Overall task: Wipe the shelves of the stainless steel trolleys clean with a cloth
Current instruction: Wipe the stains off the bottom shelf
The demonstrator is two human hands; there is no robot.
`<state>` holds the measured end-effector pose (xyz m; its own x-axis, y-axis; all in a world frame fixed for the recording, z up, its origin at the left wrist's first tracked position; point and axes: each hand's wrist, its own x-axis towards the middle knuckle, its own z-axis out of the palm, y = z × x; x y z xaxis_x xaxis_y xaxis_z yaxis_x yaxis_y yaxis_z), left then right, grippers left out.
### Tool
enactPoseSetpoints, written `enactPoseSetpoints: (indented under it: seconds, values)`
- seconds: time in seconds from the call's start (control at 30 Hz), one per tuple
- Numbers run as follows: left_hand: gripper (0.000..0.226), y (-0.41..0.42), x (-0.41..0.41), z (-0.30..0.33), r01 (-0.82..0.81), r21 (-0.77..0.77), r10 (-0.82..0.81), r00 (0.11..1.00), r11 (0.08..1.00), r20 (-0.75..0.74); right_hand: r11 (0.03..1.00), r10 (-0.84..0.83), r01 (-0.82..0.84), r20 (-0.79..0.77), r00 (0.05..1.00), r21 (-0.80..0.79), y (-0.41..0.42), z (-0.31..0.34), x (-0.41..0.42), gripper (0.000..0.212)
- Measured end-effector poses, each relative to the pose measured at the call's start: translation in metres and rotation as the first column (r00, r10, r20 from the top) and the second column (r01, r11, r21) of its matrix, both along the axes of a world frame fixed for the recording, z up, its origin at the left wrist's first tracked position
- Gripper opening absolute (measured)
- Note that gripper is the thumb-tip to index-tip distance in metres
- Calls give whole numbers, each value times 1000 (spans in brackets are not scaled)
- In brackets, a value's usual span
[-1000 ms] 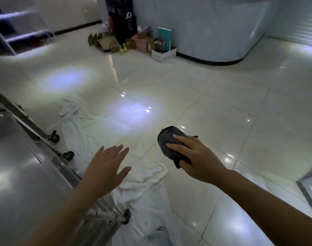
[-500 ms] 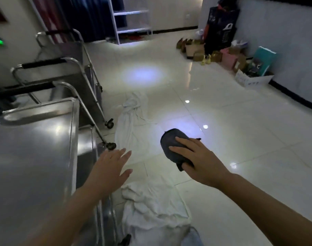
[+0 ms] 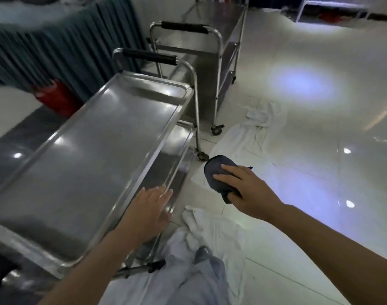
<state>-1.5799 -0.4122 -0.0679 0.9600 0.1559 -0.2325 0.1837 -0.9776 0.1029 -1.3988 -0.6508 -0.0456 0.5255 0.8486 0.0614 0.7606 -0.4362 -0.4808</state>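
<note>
Cloth [image 3: 219,172]: gripped in our right hand [image 3: 243,190]; left hand [image 3: 150,208] flat-fingered at nearest trolley [image 3: 89,150] shelf's right edge; we wipe with overlapping strokes

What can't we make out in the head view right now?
- Near trolley's lower shelf: mostly hidden under its top shelf.
- Far trolley: top cut off by the frame edge.
- Left hand: contact with the shelf rim unclear, motion blur.
- Cloth in right hand: underside hidden.

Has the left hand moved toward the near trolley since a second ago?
Yes. The left hand now reaches over the near trolley's top-shelf rim; earlier it hovered over the floor sheets beside it.
</note>
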Motion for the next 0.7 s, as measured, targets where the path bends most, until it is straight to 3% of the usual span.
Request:
enactPoseSetpoints:
  seconds: [0.2, 0.43, 0.7]
  values:
    - [65, 25, 46, -8, -82, -35, 81, 996, 996, -35, 988, 149, -150, -40, 988, -34, 67, -4, 75, 52]
    - [66, 35, 89, -5, -251, -36, 253, 966, 967, 53, 941, 329, -333, -61, 942, -62, 131, -8, 155, 54]
    - [65, 19, 135, -44, -596, -52, 592, 802, 801, -84, 739, 638, -642, -91, 764, -205, 199, -38, 243, 53]
